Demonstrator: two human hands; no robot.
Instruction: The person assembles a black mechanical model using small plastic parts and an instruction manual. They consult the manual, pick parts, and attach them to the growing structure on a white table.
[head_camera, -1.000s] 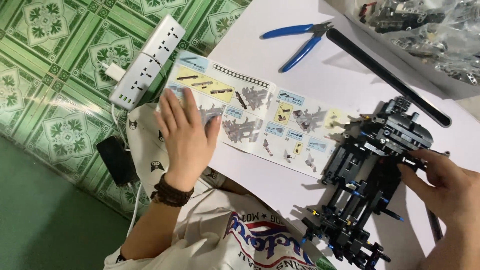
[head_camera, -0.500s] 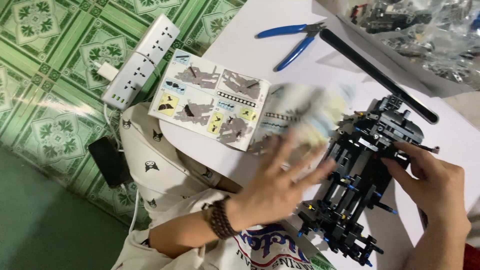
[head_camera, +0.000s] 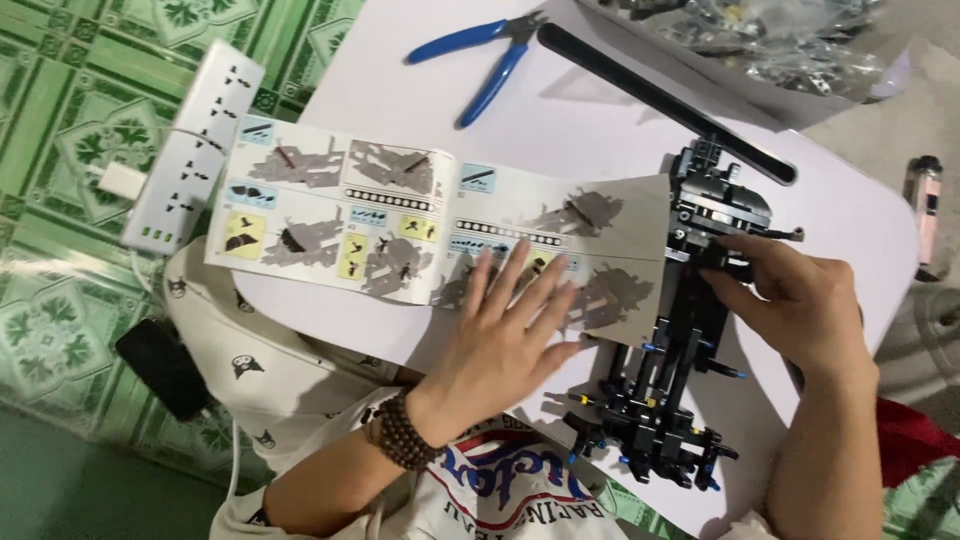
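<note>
An open instruction booklet (head_camera: 400, 215) with grey diagrams lies on the white table (head_camera: 600, 110). My left hand (head_camera: 505, 335) presses flat on its right-hand page, fingers spread, a bead bracelet on the wrist. A black building-brick model (head_camera: 665, 400) with blue pins stands to the right of the booklet. My right hand (head_camera: 800, 300) grips the model's upper part, with fingers on a black piece near its top.
Blue-handled pliers (head_camera: 480, 55) and a long black rod (head_camera: 660, 100) lie at the table's far side. A clear bag of parts (head_camera: 770, 35) sits top right. A white power strip (head_camera: 195, 145) and a black phone (head_camera: 160, 365) rest on the green patterned floor at left.
The left hand turned a booklet page from left to right and now lies flat on the new right page. The right hand stays on the model.
</note>
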